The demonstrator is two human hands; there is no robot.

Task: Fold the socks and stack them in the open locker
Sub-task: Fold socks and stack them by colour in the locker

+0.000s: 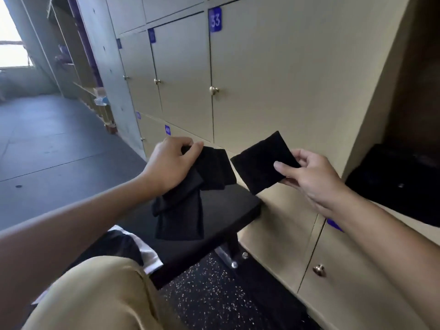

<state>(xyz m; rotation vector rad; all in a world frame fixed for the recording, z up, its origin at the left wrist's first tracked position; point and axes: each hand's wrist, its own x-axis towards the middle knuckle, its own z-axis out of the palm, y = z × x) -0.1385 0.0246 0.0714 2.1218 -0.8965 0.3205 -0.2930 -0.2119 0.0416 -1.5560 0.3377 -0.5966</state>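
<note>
My left hand (170,160) grips a bunch of loose black socks (190,198) that hang down over the black bench (226,210). My right hand (307,177) pinches a folded black sock (257,163), a flat square, held up in front of the locker doors. The two hands are apart, level with each other. The open locker (409,139) is at the far right, its inside dark, with a pile of black fabric (392,184) on its floor.
Beige locker doors (273,79) with brass knobs and blue number plates fill the wall ahead. A black and white garment (133,248) lies on the bench by my knee. Speckled black flooring (214,294) lies below, and open shelving (78,67) stands at the far left.
</note>
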